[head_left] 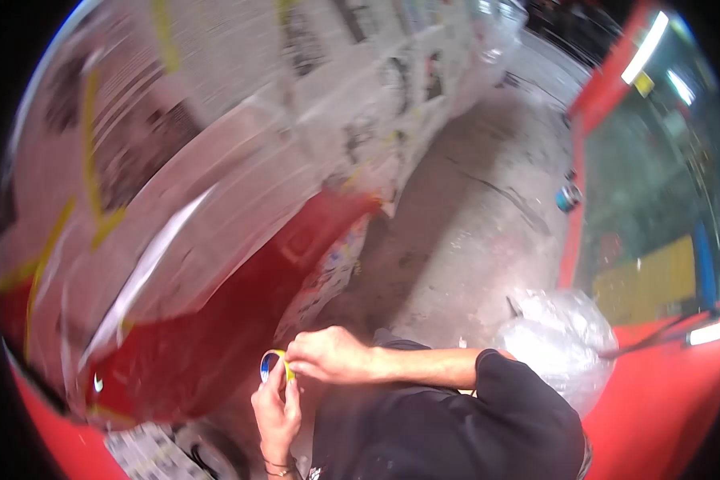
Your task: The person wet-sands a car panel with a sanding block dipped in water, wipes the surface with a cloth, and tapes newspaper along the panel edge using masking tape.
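A roll of yellow masking tape (266,368) with a blue-and-white inner core is held up in front of my body. My left hand (277,406), a bracelet at its wrist, grips the roll from below with thumb and fingers. Over the roll's right side, my right hand (328,354) has its fingers pinched together at the yellow edge. Whether a strip of tape is pulled loose between the fingers cannot be made out. Just beyond both hands is a glossy red car panel (240,320), bare between masked areas.
Newspaper sheets (224,72) and yellow tape cover most of the car. A wheel (212,452) shows at lower left. Crumpled clear plastic (560,336) lies at right, near a red-framed glass panel (648,208). A small blue can (568,198) stands by its frame on the concrete floor (488,216).
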Tool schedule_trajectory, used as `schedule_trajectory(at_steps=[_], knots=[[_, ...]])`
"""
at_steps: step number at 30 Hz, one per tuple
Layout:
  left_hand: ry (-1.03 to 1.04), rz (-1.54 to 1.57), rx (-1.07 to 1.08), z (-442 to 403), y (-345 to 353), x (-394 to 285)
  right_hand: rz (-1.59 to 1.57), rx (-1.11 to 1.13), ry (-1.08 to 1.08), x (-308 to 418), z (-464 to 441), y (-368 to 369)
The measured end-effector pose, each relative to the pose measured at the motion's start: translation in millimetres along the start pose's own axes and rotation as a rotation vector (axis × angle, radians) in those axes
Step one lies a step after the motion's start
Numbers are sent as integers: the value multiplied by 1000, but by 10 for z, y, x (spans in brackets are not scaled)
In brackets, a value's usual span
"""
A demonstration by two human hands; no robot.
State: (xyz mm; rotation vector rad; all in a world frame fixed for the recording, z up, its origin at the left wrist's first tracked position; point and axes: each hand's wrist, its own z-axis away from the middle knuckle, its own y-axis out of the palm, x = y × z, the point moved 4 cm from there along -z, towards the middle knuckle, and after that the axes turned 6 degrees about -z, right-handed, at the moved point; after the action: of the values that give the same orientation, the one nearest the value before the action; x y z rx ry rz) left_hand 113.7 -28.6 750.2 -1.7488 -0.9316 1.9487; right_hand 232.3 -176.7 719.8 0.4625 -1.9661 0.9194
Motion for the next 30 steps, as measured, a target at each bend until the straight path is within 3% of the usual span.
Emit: schedule_trajectory(at_steps=[3,4,7,14,15,17,18,19,21,23,25,27,30], knots=[[74,-64,111,-265,370,-141,-52,-105,78,-227,282,-313],[190,-105,119,-380,508,-199,-30,-126,91,-320,380,-441],[276,-162,392,-667,665,-635,-10,-146,154,-457,640,-749],[477,-212,536,-1110,719,-826,145,-382,99,-513,618,-842],[350,-142,591,-1175,734,-573,192,-440,68,-496,606,-852],[341,-39,563,-1284,669,-696,170,-519,123,-319,601,-925],[464,-118,475,-1339,587,-762,99,-583,205,-246,635,-1002],[246,-36,525,-1361,543,-779,9,-641,284,-149,666,-1029],[237,23,598,-1379,475,-756,58,-733,351,59,700,-1072],[177,93,702,-1244,530,-887,127,-749,271,-56,760,-846],[263,10,679,-1160,602,-894,0,-805,305,-207,825,-601],[109,230,697,-1080,699,-873,-24,-869,319,-126,889,-576],[268,42,867,-1009,671,-975,-42,-885,344,-125,1014,-520]])
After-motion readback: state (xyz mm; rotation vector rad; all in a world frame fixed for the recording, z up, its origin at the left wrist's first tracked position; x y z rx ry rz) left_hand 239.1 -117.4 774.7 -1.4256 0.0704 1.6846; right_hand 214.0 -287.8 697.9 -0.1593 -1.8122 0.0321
